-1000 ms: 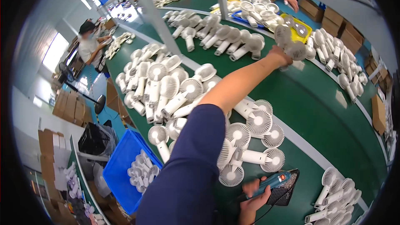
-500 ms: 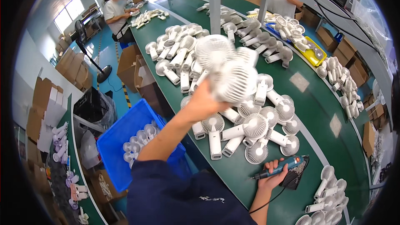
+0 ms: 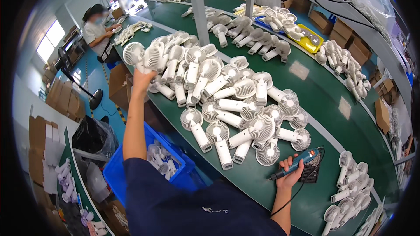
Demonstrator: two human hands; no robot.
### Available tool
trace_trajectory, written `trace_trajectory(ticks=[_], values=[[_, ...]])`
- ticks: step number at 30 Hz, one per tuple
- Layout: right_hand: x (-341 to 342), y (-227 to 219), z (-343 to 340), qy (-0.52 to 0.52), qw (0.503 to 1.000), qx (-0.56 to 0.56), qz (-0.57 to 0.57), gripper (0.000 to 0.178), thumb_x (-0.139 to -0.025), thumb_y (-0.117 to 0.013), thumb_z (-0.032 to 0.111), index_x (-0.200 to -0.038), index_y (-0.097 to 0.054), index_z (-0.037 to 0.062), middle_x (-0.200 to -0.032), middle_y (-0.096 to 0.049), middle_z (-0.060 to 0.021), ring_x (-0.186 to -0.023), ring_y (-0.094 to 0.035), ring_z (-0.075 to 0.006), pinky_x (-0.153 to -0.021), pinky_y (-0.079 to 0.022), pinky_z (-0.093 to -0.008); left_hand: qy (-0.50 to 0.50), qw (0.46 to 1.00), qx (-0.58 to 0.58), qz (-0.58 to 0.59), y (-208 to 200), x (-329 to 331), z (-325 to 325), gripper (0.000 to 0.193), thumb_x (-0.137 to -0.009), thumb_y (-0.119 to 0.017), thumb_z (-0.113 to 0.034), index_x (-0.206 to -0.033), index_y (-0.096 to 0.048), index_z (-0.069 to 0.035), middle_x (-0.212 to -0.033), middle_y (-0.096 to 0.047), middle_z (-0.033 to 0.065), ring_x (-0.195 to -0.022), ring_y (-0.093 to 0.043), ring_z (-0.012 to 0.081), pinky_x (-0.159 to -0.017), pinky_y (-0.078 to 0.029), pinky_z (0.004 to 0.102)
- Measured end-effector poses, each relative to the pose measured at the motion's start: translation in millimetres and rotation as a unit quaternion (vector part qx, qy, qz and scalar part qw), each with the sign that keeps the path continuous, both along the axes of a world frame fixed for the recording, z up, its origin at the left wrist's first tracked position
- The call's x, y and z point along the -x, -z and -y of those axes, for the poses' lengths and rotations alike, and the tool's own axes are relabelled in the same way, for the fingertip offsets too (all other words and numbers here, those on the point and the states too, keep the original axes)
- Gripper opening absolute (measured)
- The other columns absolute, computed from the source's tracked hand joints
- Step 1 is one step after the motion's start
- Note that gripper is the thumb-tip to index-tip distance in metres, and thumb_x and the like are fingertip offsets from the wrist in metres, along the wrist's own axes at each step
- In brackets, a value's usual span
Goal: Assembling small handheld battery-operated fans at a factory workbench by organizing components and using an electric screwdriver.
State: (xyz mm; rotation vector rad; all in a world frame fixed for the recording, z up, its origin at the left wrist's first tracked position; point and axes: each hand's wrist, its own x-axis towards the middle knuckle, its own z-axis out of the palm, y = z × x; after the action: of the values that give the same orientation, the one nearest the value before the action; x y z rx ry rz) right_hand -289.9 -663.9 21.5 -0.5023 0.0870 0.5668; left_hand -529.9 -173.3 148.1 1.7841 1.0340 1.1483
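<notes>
My left arm stretches to the far left edge of the green table. In my left hand (image 3: 143, 79) are white handheld fans (image 3: 134, 54), gripped by their handles, with two round grille heads showing above my fingers. They are beside a big heap of similar white fans (image 3: 209, 69), which covers the middle of the table. My right hand (image 3: 292, 171) is closed around a teal electric screwdriver (image 3: 298, 164), its tip pointing left, at the near side of the table. Under the screwdriver and its cable is a small black tray of screws (image 3: 309, 171).
A blue bin (image 3: 114, 171) with white parts stands left of the table. Another fan pile (image 3: 350, 188) lies at the near right. A grey post (image 3: 197, 8) rises at the back, beside more fans. A yellow tray (image 3: 316, 49) is farther right. A masked co-worker (image 3: 97, 30) sits at the far left.
My left hand has swung left with fans, from above the middle of the heap to its far left end. My right hand keeps hold of the screwdriver. The view has shifted slightly.
</notes>
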Motion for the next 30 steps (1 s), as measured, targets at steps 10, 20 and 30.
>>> trace_trajectory(ticks=[10,20,30], values=[[-1.7,0.2,-0.7,0.015,1.000,-0.018,-0.019,0.026,-0.094,-0.041,0.032,-0.103,-0.045,0.0078,-0.070,-0.039,-0.0022,-0.052,-0.038,-0.0096,-0.057,-0.037,-0.0261,0.087,0.974,-0.031,-0.209,-34.7,-98.6,-107.0,0.038,-0.054,-0.072,-0.012,-0.086,-0.062,0.005,-0.076,-0.063,0.0082,-0.062,-0.059,0.0154,-0.056,-0.047,0.0298],[-5.6,1.9,-3.5,0.017,1.000,-0.013,-0.023,0.028,-0.095,-0.039,0.032,-0.106,-0.045,0.0075,-0.071,-0.040,-0.0022,-0.052,-0.039,-0.0096,-0.058,-0.037,-0.0270,0.066,0.928,0.034,-0.366,-42.9,-142.2,-112.1,0.045,-0.053,-0.076,-0.023,-0.088,-0.064,0.002,-0.080,-0.063,0.0103,-0.060,-0.059,0.0194,-0.047,-0.048,0.0329],[-4.3,2.4,-2.7,0.019,0.999,-0.025,-0.041,0.028,-0.094,-0.039,0.033,-0.108,-0.043,0.0086,-0.069,-0.039,-0.0020,-0.050,-0.038,-0.0094,-0.057,-0.037,-0.0271,-0.032,0.985,0.080,-0.151,-26.9,-70.2,-168.4,0.047,-0.061,-0.075,-0.022,-0.100,-0.062,0.002,-0.086,-0.064,0.0088,-0.066,-0.061,0.0181,-0.054,-0.049,0.0318]])
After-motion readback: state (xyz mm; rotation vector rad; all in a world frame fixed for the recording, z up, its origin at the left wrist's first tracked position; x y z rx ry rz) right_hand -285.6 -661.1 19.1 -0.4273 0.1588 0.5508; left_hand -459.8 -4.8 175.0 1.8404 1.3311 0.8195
